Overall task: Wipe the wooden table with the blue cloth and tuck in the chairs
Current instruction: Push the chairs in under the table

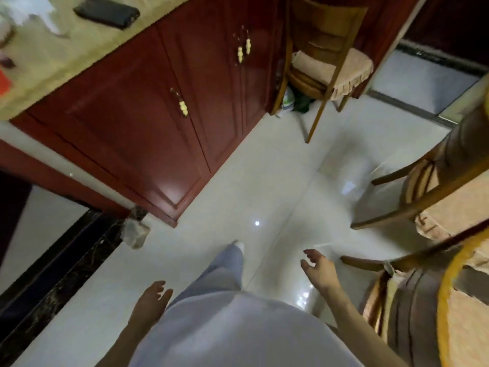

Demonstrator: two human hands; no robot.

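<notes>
Head view, looking down: the left hand [152, 300] is hanging by the hip with fingers relaxed and slightly apart, holding nothing and touching nothing. The right hand [318, 268] is extending forward over the pale tiled floor [264, 181], fingers spread and lightly curled, empty. It is hovering near the back rail of the nearest chair [370, 263] but apart from it. A second chair [423, 197] with a frilled tan seat cushion is standing just beyond, at the right edge. A third chair [328, 62], same cushion, is standing well apart, beside the red-brown cabinet [148, 123], with a green item [299, 102] lying under it. The cabinet doors are sitting closed, so the contents are not visible. The worktop [66, 54] above is carrying a dark flat device [107, 12]; the other items there are too blurred to identify. A yellow curved rim [449, 276] is showing at lower right; I cannot tell what it belongs to.
</notes>
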